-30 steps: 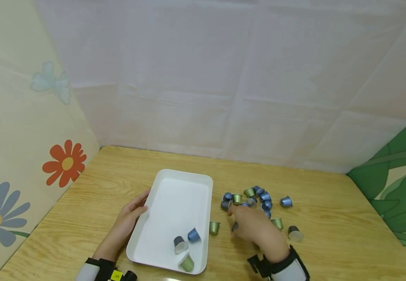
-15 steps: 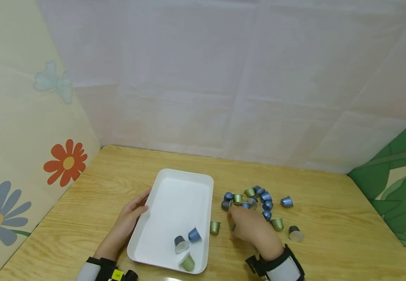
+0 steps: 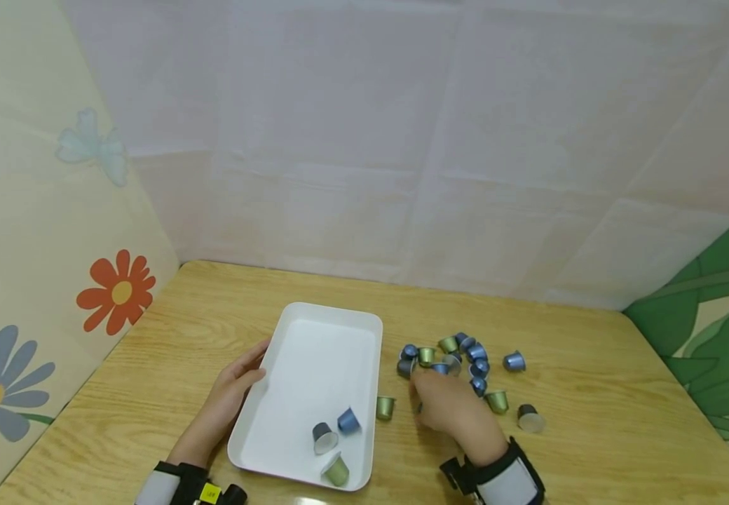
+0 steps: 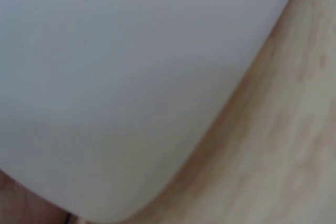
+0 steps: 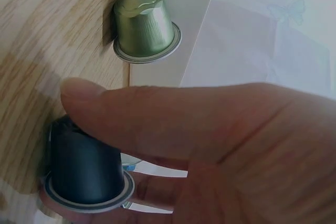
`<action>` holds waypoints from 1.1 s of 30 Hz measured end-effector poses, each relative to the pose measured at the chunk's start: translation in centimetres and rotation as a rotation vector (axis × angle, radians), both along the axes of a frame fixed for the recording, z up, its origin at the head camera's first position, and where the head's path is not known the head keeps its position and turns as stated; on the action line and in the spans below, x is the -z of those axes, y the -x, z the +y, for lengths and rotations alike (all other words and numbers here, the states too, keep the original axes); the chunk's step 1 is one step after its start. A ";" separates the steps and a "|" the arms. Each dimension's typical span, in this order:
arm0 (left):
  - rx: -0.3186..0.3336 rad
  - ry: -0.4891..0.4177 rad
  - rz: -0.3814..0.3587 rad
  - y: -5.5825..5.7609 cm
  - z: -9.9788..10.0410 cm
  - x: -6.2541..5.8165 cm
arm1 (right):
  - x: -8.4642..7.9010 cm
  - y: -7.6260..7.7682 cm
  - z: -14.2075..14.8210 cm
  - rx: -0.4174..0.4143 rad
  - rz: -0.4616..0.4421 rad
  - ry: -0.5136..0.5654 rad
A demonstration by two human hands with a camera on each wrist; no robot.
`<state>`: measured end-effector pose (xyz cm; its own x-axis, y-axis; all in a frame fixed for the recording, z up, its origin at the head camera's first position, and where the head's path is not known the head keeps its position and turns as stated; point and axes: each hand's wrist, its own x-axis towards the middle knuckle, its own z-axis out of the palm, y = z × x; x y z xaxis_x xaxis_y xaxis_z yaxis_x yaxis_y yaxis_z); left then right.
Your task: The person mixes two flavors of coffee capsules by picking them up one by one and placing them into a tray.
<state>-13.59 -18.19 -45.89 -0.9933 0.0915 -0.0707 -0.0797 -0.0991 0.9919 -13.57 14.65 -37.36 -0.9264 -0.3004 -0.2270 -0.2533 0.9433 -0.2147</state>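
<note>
On the left, the left hand [image 3: 232, 388] holds the long side of a white tray [image 3: 304, 379], thumb at the rim and fingers along the outer wall. The left wrist view is filled by the tray's pale wall [image 4: 131, 51]. Two capsules, one grey [image 3: 323, 436] and one blue [image 3: 348, 421], lie in the tray near a green capsule [image 3: 336, 470]. Right of the tray, the right hand [image 3: 455, 407] reaches down at the near side of a capsule pile. Its thumb and fingers pinch a dark coffee capsule [image 5: 86, 166], rim toward the wrist camera.
Between tray and right hand stands a green capsule [image 3: 385, 408]. Several blue, green and grey capsules cluster beyond the right hand, among them a blue one [image 3: 476, 351]. Farther right lie a blue capsule [image 3: 514, 361] and a dark one with a pale lid [image 3: 530, 419].
The right hand and wrist have shifted slightly left and closer around the dark capsule, uncovering more of the pile. The left hand and tray stay as they were.
</note>
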 end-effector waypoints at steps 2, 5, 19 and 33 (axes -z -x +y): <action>0.003 0.002 0.001 0.0 0.0 0.0 | 0.0 0.0 0.0 0.005 -0.005 0.002; 0.009 0.000 0.004 0.1 0.0 0.0 | -0.1 0.0 0.0 0.007 0.001 0.003; -0.005 0.012 0.004 0.0 0.1 0.2 | -0.5 -0.5 0.1 -0.016 0.021 0.018; -0.004 0.000 0.002 0.0 0.1 0.0 | -2.4 -1.8 -0.8 -0.019 -0.036 0.100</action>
